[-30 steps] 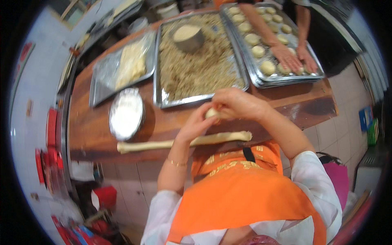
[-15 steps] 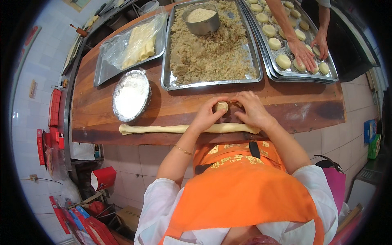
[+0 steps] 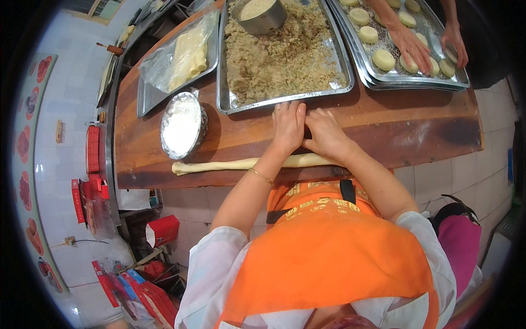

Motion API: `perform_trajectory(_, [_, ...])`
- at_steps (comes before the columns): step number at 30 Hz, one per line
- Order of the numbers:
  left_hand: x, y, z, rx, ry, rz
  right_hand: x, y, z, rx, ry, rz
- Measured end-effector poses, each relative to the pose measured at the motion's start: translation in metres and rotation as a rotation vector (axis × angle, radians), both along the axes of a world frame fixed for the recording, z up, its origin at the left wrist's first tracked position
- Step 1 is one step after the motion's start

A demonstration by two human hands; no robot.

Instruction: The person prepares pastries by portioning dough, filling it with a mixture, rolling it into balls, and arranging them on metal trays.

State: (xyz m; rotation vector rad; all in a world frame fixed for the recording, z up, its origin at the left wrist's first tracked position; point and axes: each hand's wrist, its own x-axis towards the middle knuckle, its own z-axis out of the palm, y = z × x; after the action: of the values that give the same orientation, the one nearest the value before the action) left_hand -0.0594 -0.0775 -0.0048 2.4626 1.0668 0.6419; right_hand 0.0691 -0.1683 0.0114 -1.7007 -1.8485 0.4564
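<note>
My left hand (image 3: 287, 123) and my right hand (image 3: 327, 136) lie side by side, fingers together, pressed down on the wooden table (image 3: 427, 129) just in front of the filling tray. The small dough piece they held a moment ago is hidden under them. A long pale dough rope (image 3: 219, 165) lies along the table's near edge and runs under my wrists. The metal tray of brown crumbly filling (image 3: 282, 52) stands right behind my fingertips, with a steel bowl (image 3: 260, 13) set in it.
A round metal bowl of white flour (image 3: 182, 124) stands left of my hands. Behind it is a tray with plastic-wrapped yellow dough (image 3: 183, 55). At the far right another person's hands (image 3: 411, 46) work over a tray of pale dough rounds (image 3: 383, 59).
My hands have come down from holding the dough piece above the rope and now press flat on the table. The view has shifted closer to the table.
</note>
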Motion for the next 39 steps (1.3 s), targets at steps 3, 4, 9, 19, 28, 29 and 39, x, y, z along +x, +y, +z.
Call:
perform_trajectory(3, [0.001, -0.006, -0.003, 0.07, 0.04, 0.037, 0.014, -0.013, 0.004, 0.044, 0.117, 0.001])
perform_trajectory(4, [0.001, -0.008, -0.005, 0.099, 0.047, 0.044, 0.019, -0.02, 0.01, 0.051, 0.169, -0.018])
perform_trajectory(9, [-0.002, -0.002, -0.008, -0.015, 0.064, 0.031, 0.045, -0.042, 0.017, -0.021, 0.306, -0.062])
perform_trajectory(19, [-0.047, -0.004, 0.038, -0.21, 0.152, -0.417, 0.019, -0.051, 0.013, -0.004, 0.114, 0.204])
perform_trajectory(28, [-0.053, 0.001, 0.059, -0.466, 0.163, -0.499, 0.025, -0.055, 0.017, -0.03, 0.213, 0.203])
perform_trajectory(29, [-0.049, -0.001, 0.053, -0.397, 0.07, -0.459, 0.028, -0.056, 0.021, -0.042, 0.243, 0.172])
perform_trajectory(39, [-0.005, 0.004, 0.017, 0.028, 0.161, -0.167, 0.042, -0.06, 0.025, -0.026, 0.339, 0.001])
